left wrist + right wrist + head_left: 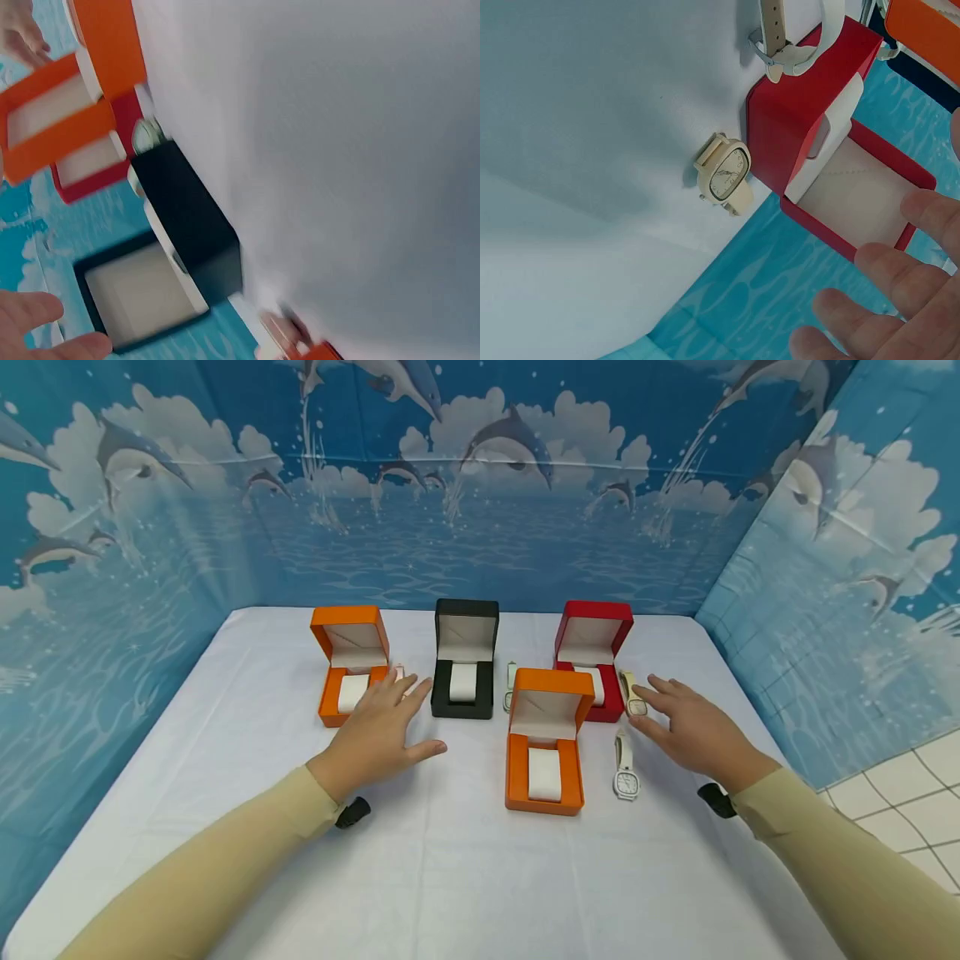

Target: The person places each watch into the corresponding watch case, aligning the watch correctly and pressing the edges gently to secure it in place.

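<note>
My left hand (378, 727) hovers with spread fingers over the near right side of the left orange watch box (335, 618), holding nothing. Partly hidden behind its fingers is a watch with a pinkish strap (400, 672). On the other side, my right hand (693, 731) reaches beside a cream watch (636, 703), fingers loosely extended; in the right wrist view a gap shows between the fingers (900, 277) and that watch (726, 172). The red watch box (600, 610) stands just left of it. Nearer to me lies a white-strapped watch (626, 783).
A black watch box (467, 607) stands in the middle, lid raised. Right of it lies a pale green watch (507, 700). Another orange box (551, 680) stands in front, partly covering the red one. Each box shows a white cushion. A dolphin-print curtain (465, 560) borders the white table (480, 893).
</note>
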Demonstrator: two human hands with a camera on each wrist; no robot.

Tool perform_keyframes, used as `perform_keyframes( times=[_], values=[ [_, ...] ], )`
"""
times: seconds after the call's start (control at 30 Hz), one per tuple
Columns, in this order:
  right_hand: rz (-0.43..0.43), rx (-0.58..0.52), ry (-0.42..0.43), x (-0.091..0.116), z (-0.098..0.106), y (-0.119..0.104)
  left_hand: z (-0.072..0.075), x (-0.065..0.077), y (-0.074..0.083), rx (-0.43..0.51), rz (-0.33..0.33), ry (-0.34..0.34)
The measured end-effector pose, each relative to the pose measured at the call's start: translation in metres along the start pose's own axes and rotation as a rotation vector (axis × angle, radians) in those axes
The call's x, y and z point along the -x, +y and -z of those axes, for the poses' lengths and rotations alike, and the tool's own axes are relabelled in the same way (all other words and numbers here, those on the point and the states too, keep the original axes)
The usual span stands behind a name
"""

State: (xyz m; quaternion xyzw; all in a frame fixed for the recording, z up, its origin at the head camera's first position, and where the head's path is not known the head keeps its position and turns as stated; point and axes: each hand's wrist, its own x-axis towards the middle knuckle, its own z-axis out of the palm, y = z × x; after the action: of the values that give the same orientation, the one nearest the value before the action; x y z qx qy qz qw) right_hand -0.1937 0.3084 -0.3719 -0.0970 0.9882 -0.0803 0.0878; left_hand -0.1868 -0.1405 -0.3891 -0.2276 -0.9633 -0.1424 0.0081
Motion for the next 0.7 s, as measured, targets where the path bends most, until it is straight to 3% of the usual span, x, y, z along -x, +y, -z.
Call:
perform_keyframes(
  times=[0.23, 0.5, 0.7],
  values=[
    [0.022, 0.011, 0.009, 0.008, -0.002, -0.004, -0.007, -0.002, 0.027, -0.002, -0.115, -0.019],
    [0.14, 0.004, 0.072, 0.018, -0.004, -0.005, -0.021, -0.011, 0.058, 0.045, -0.189, -0.075],
    [0.195, -0.023, 0.003, 0.025, -0.01, -0.002, -0.036, -0.02, 0.075, 0.019, -0.22, -0.139]
  ],
)
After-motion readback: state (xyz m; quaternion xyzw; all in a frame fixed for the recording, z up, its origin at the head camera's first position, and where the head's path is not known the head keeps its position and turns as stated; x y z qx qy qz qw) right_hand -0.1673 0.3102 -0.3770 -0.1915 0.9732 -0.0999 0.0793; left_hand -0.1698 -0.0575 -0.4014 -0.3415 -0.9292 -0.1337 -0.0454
